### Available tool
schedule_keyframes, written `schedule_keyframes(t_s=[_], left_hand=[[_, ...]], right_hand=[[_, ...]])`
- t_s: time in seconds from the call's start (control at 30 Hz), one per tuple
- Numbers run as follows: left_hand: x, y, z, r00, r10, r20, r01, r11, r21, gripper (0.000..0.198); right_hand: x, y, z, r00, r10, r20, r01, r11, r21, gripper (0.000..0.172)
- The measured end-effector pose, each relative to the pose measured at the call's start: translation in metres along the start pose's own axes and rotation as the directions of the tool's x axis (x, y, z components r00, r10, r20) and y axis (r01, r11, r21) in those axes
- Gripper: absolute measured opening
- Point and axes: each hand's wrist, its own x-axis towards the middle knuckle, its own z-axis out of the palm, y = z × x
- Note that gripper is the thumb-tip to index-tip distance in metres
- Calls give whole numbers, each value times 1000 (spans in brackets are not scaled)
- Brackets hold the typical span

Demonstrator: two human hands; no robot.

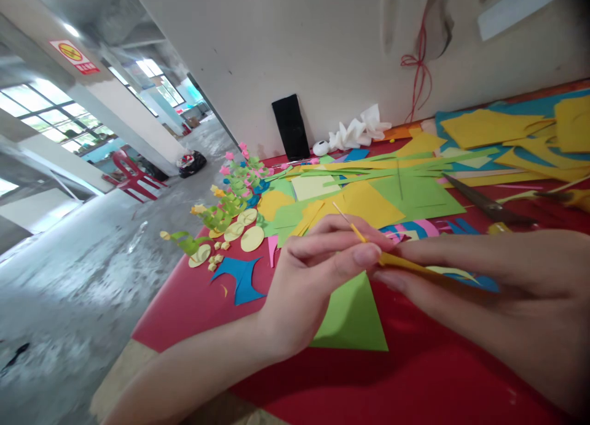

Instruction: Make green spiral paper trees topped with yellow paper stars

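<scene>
Grip of left hand (313,277) and right hand (525,277) pinching yellow strip (402,264) between them, thin stick (342,213) jutting beyond.

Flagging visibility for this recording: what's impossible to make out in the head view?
All in the head view:
1. Thin pale stick: lower end, hidden by the left hand.
2. Narrow yellow paper strip: right end, hidden within the right hand.
3. Light-green paper sheet: upper left part, behind the left hand.
4. Red-and-white rectangular sign: lettering, too small and blurred.
</scene>
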Motion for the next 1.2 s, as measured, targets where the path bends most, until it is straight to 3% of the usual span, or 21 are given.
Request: schedule_keyframes(t_s=[0.13,0.23,0.4,0.67,0.8,0.97,1.2], left_hand=[[0,1,-1,1000,-17,-11,17,1000,-14,8],[-1,1,-1,1000,-18,-1,18,999,-41,10],[-2,2,-1,999,-33,8,34,997,-69,16],[0,4,0,990,-126,-68,123,991,-51,11],[-1,4,1,990,-125,-68,122,991,-55,12],[-2,3,1,993,-102,-66,96,992,-83,16],[0,2,2,997,-69,-38,64,991,-117,18]], right_hand=[[-2,0,-1,997,-78,27,80,994,-77,23],[-1,-3,-2,987,-156,-25,154,985,-74,18],[0,-6,-2,975,-194,-108,181,976,-119,15],[-5,-5,-1,963,-246,-106,225,958,-180,21],[-5,-5,-1,976,-211,-56,201,970,-139,21],[-3,-6,-1,971,-222,-85,207,966,-154,25],[-20,-4,5,998,-68,15,69,973,-222,25]])
